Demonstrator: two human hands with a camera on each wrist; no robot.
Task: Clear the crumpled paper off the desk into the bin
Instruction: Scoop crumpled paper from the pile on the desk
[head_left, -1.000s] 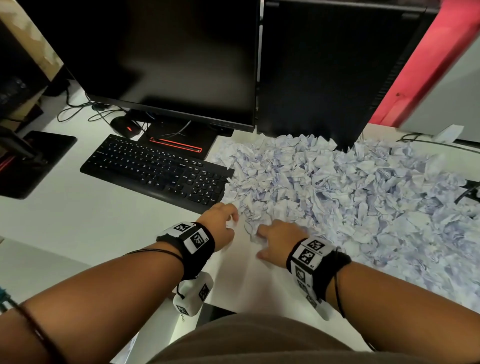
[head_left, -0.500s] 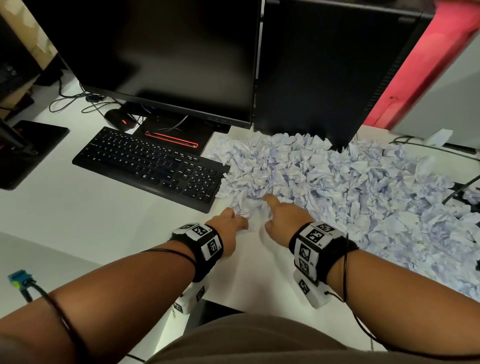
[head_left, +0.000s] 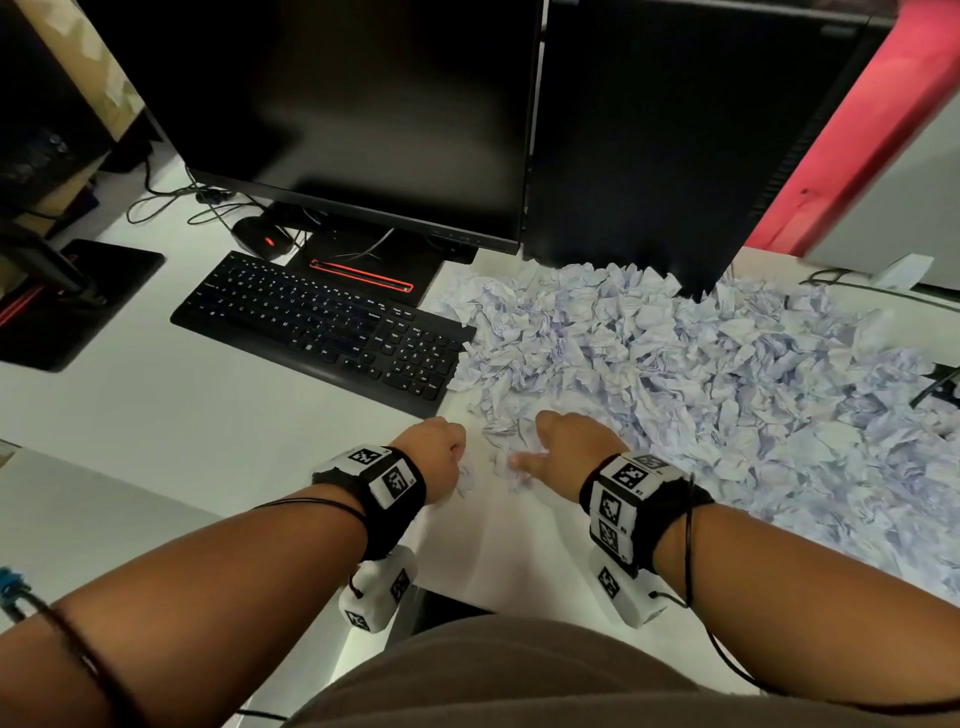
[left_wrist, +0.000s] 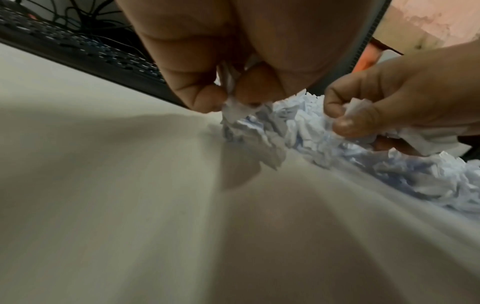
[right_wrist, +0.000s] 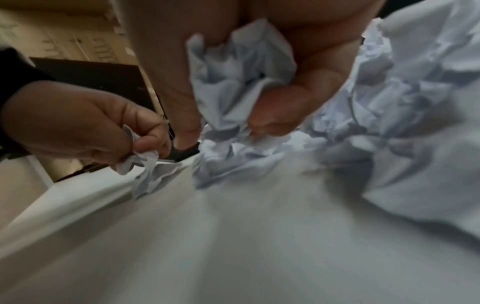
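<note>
A wide heap of crumpled white paper (head_left: 701, 384) covers the right half of the white desk (head_left: 156, 415). At its near left edge my left hand (head_left: 441, 452) pinches a small crumpled paper scrap (left_wrist: 233, 111) between thumb and fingers, just above the desk. Beside it my right hand (head_left: 561, 447) grips a bigger crumpled paper wad (right_wrist: 239, 82) in its curled fingers, thumb (right_wrist: 275, 115) pressed against it. The same left-hand scrap (right_wrist: 141, 162) shows in the right wrist view. No bin is in view.
A black keyboard (head_left: 322, 332) lies left of the heap, with a mouse (head_left: 262, 239) and cables behind it. Two dark monitors (head_left: 363, 104) stand at the back; the right screen (head_left: 675, 130) rises behind the heap. A black stand base (head_left: 67, 306) sits far left.
Both hands have drawn back a little from the heap's edge and closed, each now holding paper; half a second ago the right hand's fingers were stretched into the pile.
</note>
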